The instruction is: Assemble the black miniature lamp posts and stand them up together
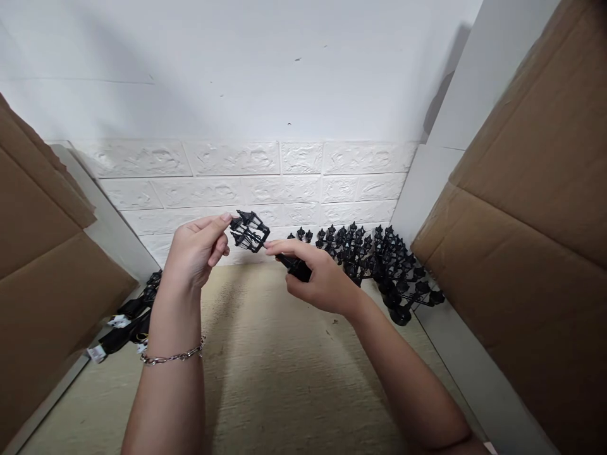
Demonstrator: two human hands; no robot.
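A small black model street lamp (251, 230) with several lantern heads is held up between my two hands, tilted on its side. My left hand (202, 246) pinches the tip of one lantern between thumb and fingers. Wrapped round the lamp's post and base is my right hand (320, 272), its index finger stretched along the post toward the lantern arms. Part of the base is hidden in that palm.
Many similar black lamps (379, 253) stand crowded at the back right. More black pieces with white ends (121, 325) lie at the left edge. Cardboard panels (521, 253) flank both sides, and a white brick-patterned wall (237, 158) closes the back.
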